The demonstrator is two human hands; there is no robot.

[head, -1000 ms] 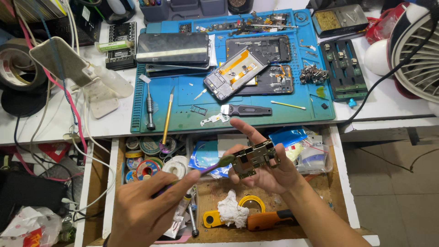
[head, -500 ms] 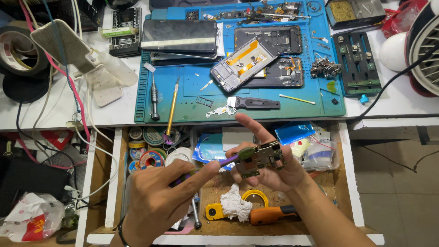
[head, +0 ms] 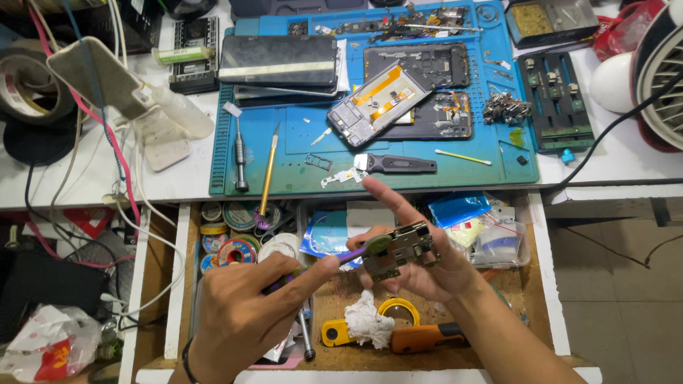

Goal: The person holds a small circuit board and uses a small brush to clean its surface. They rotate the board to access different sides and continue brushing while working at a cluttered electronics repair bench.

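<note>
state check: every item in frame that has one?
circuit board: held in right hand
purple tool: gripped by left hand, tip on board
drawer: open
phone: back off, insides exposed
fan: cannot tell if running

Two bare forearms, no sleeves, rising from the bottom of the frame. Thin dark band (head: 186,355) around the wrist of the left hand (head: 242,320), lower left. Right hand (head: 427,263), centre, without rings or glove; short nails on the fingers (head: 384,195).
</note>
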